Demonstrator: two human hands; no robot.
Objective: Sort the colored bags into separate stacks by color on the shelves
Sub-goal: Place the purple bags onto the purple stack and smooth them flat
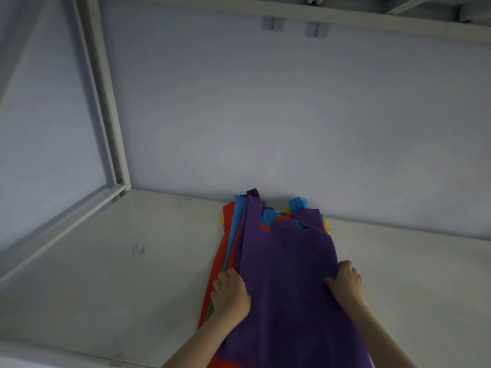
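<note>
A mixed pile of flat coloured bags lies on the white shelf point(111, 274), its handles toward the back wall. A purple bag point(289, 266) is on top. Under it show red edges point(218, 264), blue handles point(297, 203), a bit of yellow point(286, 209) and a sliver of green point(210, 310). My left hand point(229, 293) presses on the pile's left edge, fingers curled over the purple bag's side. My right hand point(346, 284) pinches the purple bag's right edge, bunching the fabric.
The shelf is a white metal bay with a pale back wall point(265, 115) and a white upright post point(106, 102) at the left. A shelf frame point(292, 14) runs overhead. The shelf's front lip point(66, 354) is at the lower left.
</note>
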